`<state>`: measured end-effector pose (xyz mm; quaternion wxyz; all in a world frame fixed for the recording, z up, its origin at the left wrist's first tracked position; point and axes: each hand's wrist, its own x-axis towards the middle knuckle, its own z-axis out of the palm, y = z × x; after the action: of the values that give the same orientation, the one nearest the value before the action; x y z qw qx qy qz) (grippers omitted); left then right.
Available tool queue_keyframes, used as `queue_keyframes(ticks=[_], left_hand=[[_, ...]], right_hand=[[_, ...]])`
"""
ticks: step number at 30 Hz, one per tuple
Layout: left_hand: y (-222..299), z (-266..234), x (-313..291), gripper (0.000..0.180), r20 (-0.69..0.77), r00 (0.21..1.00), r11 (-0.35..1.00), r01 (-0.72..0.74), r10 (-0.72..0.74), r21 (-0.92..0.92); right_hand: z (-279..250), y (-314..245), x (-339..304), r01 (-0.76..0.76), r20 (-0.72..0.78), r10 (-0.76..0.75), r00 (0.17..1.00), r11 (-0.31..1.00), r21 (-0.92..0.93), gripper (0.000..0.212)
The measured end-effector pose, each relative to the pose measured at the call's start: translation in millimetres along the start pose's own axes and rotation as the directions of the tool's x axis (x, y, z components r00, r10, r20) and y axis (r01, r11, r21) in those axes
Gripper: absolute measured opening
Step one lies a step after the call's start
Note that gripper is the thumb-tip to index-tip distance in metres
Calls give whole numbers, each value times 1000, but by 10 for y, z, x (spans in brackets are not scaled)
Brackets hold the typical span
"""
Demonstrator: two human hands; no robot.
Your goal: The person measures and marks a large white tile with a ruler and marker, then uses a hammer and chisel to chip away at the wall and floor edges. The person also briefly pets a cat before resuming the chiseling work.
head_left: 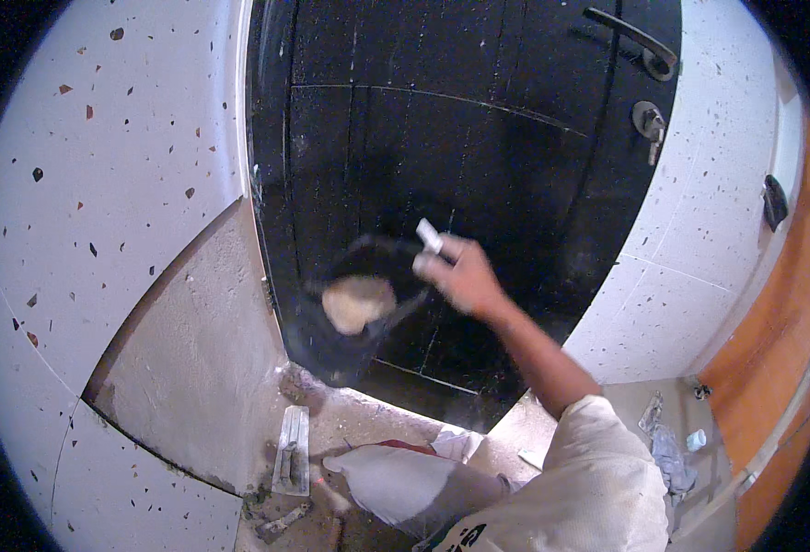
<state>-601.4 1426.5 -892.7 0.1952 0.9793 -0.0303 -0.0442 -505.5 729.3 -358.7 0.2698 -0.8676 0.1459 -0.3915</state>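
One white piece (429,235), apparently pinched, juts above the right grip (466,276).

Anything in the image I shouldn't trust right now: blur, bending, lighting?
Head view: motion blur smears the dark container and its beige contents, so the rim's outline is unclear; the bare right hand looks slightly soft; fisheye bends the edges of the black panelled door, and the corners go black; the door is dim, while the white speckled wall tile beside it is bright.
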Motion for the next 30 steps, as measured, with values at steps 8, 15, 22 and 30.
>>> queue_keyframes(ticks=[8, 15, 22, 30], left_hand=[[-26, -70, 97, 41, 279, 947, 972, 100, -159, 213], [-194, 216, 5, 35, -114, 976, 983, 181, -183, -33], [-207, 224, -75, 39, -82, 977, 981, 194, -195, -18], [-182, 224, -51, 45, -53, 979, 981, 196, -196, -12]], right_hand=[[-1492, -1307, 1136, 130, -373, -392, 841, 816, -564, 41], [-2049, -1879, 1802, 61, -279, -489, 826, 571, -819, 34], [-2342, -2063, 1971, -88, -312, -470, 826, 440, -894, 36], [-2702, -2041, 2248, -188, -316, -376, 871, 340, -921, 28]])
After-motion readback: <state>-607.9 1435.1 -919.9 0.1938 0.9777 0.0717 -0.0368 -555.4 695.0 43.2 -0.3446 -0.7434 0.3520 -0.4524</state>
